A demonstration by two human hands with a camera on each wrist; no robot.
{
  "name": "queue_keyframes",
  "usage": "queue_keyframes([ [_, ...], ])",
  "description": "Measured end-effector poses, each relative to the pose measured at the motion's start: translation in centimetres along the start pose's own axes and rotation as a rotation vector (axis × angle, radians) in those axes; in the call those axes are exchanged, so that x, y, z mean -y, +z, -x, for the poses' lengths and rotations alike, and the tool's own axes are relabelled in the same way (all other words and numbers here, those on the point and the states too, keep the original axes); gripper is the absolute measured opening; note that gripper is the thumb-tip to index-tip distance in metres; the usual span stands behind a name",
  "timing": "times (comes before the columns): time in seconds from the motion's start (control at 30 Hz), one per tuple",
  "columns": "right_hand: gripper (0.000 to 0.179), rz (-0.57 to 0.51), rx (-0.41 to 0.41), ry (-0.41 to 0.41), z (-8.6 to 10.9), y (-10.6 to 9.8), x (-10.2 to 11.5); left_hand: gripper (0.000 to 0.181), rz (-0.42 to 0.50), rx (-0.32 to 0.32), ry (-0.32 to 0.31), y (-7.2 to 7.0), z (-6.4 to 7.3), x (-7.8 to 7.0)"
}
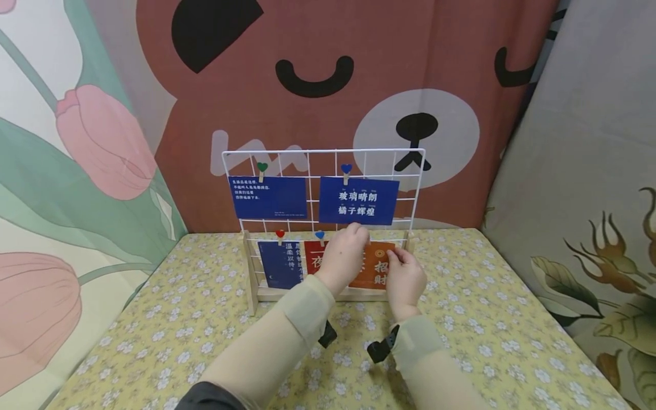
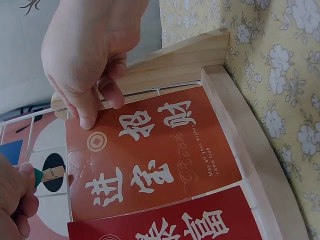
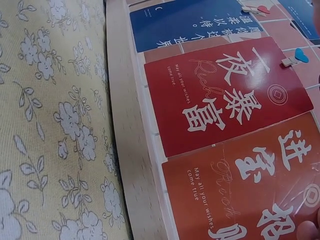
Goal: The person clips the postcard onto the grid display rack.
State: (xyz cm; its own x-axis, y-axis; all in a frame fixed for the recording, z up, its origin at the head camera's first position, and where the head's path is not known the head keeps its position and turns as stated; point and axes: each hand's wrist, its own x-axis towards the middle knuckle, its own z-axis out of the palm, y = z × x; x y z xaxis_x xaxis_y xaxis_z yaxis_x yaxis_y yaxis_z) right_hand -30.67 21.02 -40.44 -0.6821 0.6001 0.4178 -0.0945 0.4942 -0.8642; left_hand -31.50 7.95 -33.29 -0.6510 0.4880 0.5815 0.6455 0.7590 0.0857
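My left hand (image 1: 344, 256) is raised at the upper edge of an orange card (image 1: 378, 266). In the left wrist view that hand pinches a small wooden clothespin (image 2: 52, 174) with a green end, its tip near the card's edge. My right hand (image 1: 407, 279) pinches the orange card by its right side, thumb on the front. The card lies against a white wire grid rack (image 1: 323, 151) on a wooden stand (image 2: 250, 130). Beside it hangs a red card (image 3: 225, 100), held by a clothespin with a blue heart (image 3: 300, 56).
Two blue cards hang on the upper row, the left one (image 1: 269, 198) under a green-heart clip (image 1: 262, 168), the right one (image 1: 359, 200) under a blue-heart clip (image 1: 346, 170). Lower left hangs another blue card (image 1: 279, 270). A flowered cloth (image 1: 179, 341) covers the table.
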Motion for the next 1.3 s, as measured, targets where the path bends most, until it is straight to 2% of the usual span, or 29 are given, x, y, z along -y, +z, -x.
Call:
queue_keyframes([
  [0.2,0.026,0.003,-0.005,0.009,0.0,0.3,-0.1,0.018,-0.007,-0.013,-0.026,0.2,-0.2,0.0],
  [0.43,0.027,0.045,-0.034,-0.054,-0.1,0.4,-0.3,0.017,-0.03,-0.018,-0.027,0.4,-0.4,-0.1],
  [0.6,0.027,0.049,-0.036,-0.06,0.0,0.3,-0.3,0.017,-0.035,-0.019,-0.037,0.5,-0.7,-0.1],
  [0.9,0.027,0.049,-0.034,-0.043,0.0,0.3,-0.1,0.015,-0.099,-0.073,0.021,0.9,-1.0,-0.1],
  [1.17,0.027,0.05,-0.042,-0.047,-0.1,0.4,-0.2,0.012,-0.101,-0.036,-0.015,1.2,-1.4,0.0],
  [1.3,0.028,0.051,-0.047,-0.049,-0.1,0.5,-0.3,0.01,-0.105,-0.031,-0.006,1.2,-1.4,-0.1],
])
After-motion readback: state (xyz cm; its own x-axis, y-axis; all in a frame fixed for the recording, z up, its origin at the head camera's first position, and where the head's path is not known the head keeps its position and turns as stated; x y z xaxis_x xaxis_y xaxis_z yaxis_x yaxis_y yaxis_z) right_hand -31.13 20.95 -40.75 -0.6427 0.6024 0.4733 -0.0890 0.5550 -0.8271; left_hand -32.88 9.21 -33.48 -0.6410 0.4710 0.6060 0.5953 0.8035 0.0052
